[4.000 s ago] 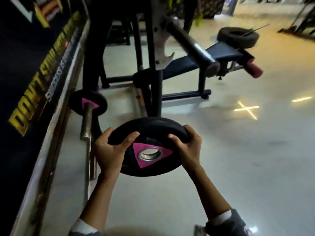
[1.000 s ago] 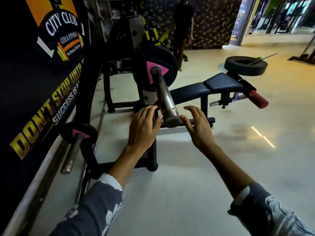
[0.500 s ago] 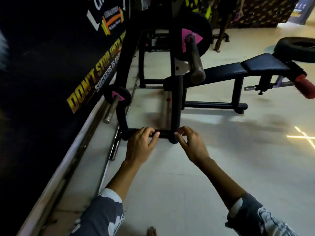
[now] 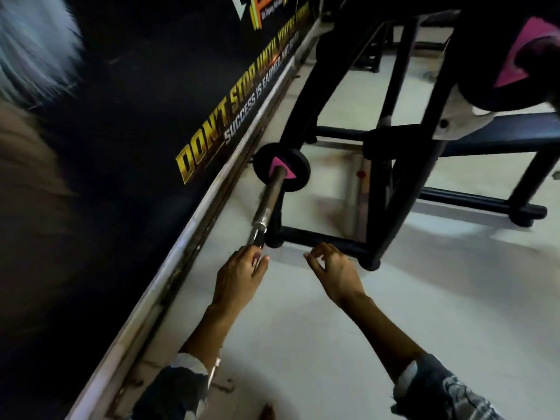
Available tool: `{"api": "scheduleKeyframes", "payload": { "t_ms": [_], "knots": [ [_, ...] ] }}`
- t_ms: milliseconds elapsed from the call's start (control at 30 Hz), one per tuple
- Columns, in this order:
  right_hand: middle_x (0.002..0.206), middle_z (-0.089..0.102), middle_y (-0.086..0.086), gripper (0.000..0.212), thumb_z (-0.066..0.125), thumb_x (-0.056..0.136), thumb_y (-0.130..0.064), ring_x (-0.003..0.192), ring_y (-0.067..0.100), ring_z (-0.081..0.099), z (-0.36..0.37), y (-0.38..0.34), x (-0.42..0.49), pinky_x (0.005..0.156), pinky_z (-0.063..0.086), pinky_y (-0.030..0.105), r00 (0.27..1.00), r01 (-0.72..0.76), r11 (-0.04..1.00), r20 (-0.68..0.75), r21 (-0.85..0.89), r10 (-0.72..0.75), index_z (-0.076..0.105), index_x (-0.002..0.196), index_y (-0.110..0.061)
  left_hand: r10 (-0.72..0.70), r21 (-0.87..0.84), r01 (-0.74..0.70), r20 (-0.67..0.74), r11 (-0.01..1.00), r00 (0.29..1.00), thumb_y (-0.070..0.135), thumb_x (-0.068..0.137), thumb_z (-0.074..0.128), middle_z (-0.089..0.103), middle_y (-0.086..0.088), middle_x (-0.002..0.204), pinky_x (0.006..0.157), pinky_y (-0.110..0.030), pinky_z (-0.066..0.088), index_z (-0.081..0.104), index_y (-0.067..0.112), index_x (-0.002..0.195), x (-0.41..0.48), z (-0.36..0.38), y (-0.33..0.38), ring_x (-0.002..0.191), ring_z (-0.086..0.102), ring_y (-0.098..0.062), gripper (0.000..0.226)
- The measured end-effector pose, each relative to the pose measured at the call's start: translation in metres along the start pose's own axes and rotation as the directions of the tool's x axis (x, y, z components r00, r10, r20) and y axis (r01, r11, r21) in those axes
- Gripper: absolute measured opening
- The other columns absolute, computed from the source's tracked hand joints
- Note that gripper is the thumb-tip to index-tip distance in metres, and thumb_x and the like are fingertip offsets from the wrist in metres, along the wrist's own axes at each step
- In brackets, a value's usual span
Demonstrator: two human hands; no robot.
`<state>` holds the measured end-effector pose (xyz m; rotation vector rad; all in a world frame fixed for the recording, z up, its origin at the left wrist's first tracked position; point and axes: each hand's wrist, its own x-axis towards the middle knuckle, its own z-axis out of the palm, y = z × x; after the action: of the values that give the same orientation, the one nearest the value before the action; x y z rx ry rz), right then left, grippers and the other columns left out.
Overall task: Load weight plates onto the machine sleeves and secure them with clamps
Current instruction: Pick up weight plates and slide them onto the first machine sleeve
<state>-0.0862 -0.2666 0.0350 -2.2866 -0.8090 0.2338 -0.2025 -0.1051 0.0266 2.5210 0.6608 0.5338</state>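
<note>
Clamping looks to be the step in hand, since both plates we can see are on their sleeves. At the left edge of the floor, under the wall banner, the lower sleeve slopes down towards us. A small black plate with a pink triangle round its bore sits pushed to the far end of it. At the near tip of that sleeve a metal clip shows, shiny and too blurred to read well; we take it for the clamp.

Our left hand is right under it, with thumb and fingertips curled in and pinching the clip's lower part. Our right hand hangs just beside it, over the floor in front of the frame's base bar. Its fingers are loosely bent and apart, holding nothing.

At the top right corner a larger plate of the same black and pink sits high on the machine, smeared by motion.

Next, we judge, the clip has to be squeezed wide, slid up the sleeve and let go tight against the small plate. The right hand could steady the sleeve.
</note>
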Motion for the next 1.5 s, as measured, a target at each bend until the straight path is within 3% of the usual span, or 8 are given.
{"api": "scheduleKeyframes", "payload": {
  "t_ms": [267, 533, 733, 933, 1100, 1233, 1367, 1500],
  "knots": [
    [0.117, 0.061, 0.009, 0.040, 0.056, 0.089, -0.035, 0.105, 0.024, 0.059, 0.071, 0.030, 0.187, 0.083, 0.043, 0.028, 0.985, -0.098, 0.978, -0.119, 0.185, 0.122, 0.047, 0.121, -0.012, -0.176, -0.279, 0.188, 0.067, 0.942, 0.982, 0.026, 0.087, 0.062, 0.063, 0.004, 0.091, 0.071, -0.029, 0.048, 0.061, 0.020, 0.096, 0.192, 0.077, -0.113, 0.088, 0.064, -0.021, 0.011],
    [0.130, 0.050, 0.005, 0.074, 0.072, 0.071, -0.048, 0.116, 0.010, 0.048, 0.145, 0.126, 0.398, 0.094, 0.040, 0.018, 0.941, -0.062, 0.835, -0.246, 0.547, 0.231, 0.040, 0.131, -0.017, -0.210, -0.551, 0.291, 0.207, 0.782, 0.956, 0.056, 0.057, 0.078, 0.029, -0.002, 0.151, 0.108, -0.030, 0.029, 0.024, 0.025, 0.142, 0.385, 0.200, -0.196, 0.135, 0.028, -0.012, 0.106],
    [0.078, 0.070, -0.014, 0.027, 0.078, 0.061, -0.046, 0.075, 0.004, 0.068, 0.162, 0.158, 0.437, 0.067, 0.052, 0.017, 0.899, 0.091, 0.801, -0.395, 0.591, 0.189, 0.068, 0.081, -0.031, 0.146, -0.533, -0.088, 0.069, 0.842, 0.987, 0.052, 0.049, 0.079, 0.064, 0.010, 0.090, 0.081, -0.014, 0.049, 0.060, 0.023, 0.095, 0.454, 0.217, -0.191, 0.087, 0.060, 0.008, 0.058],
    [0.062, 0.065, -0.021, 0.017, 0.078, 0.057, -0.043, 0.066, -0.009, 0.061, 0.171, 0.144, 0.400, 0.064, 0.052, 0.015, 0.830, 0.186, 0.829, -0.536, 0.528, 0.155, 0.065, 0.069, -0.041, 0.187, -0.493, -0.240, -0.155, 0.837, 0.970, 0.059, 0.057, 0.076, 0.065, -0.005, 0.074, 0.060, -0.033, 0.053, 0.063, -0.001, 0.082, 0.410, 0.209, -0.192, 0.070, 0.063, -0.013, 0.067],
    [0.061, 0.063, 0.016, 0.057, 0.072, 0.048, -0.070, 0.060, 0.004, 0.053, 0.196, 0.128, 0.306, 0.056, 0.048, 0.030, 0.859, 0.065, 0.839, -0.458, 0.540, 0.228, 0.060, 0.069, -0.019, 0.153, -0.444, -0.229, -0.201, 0.866, 0.968, 0.069, 0.058, 0.071, 0.056, 0.002, 0.056, 0.046, -0.016, 0.041, 0.054, -0.003, 0.064, 0.305, 0.178, -0.207, 0.054, 0.050, -0.002, 0.074],
    [0.066, 0.055, -0.016, 0.061, 0.078, 0.041, -0.054, 0.066, -0.015, 0.054, 0.218, 0.094, 0.193, 0.067, 0.045, 0.007, 0.845, -0.026, 0.802, -0.416, 0.596, 0.337, 0.068, 0.080, -0.008, 0.092, -0.438, -0.152, -0.154, 0.886, 0.984, 0.071, 0.058, 0.070, 0.044, 0.007, 0.048, 0.046, -0.006, 0.031, 0.048, 0.003, 0.057, 0.194, 0.137, -0.213, 0.048, 0.040, -0.003, 0.072],
    [0.059, 0.064, -0.013, 0.036, 0.078, 0.048, -0.058, 0.060, 0.003, 0.060, 0.196, 0.057, 0.108, 0.059, 0.052, 0.029, 0.916, -0.089, 0.751, -0.243, 0.655, 0.320, 0.064, 0.059, -0.027, 0.045, -0.429, -0.085, -0.103, 0.899, 0.994, 0.072, 0.058, 0.069, 0.062, -0.014, 0.054, 0.047, -0.019, 0.043, 0.059, -0.006, 0.065, 0.109, 0.088, -0.191, 0.053, 0.053, -0.014, 0.079],
    [0.062, 0.070, -0.017, 0.029, 0.080, 0.049, -0.054, 0.062, 0.002, 0.064, 0.129, 0.015, 0.035, 0.060, 0.052, 0.022, 0.922, -0.017, 0.737, -0.274, 0.675, 0.273, 0.069, 0.065, -0.032, 0.068, -0.458, -0.112, -0.112, 0.882, 0.991, 0.074, 0.055, 0.070, 0.065, -0.010, 0.058, 0.048, -0.026, 0.048, 0.062, -0.001, 0.068, 0.053, 0.025, -0.131, 0.055, 0.059, -0.008, 0.076]
  ]
}}
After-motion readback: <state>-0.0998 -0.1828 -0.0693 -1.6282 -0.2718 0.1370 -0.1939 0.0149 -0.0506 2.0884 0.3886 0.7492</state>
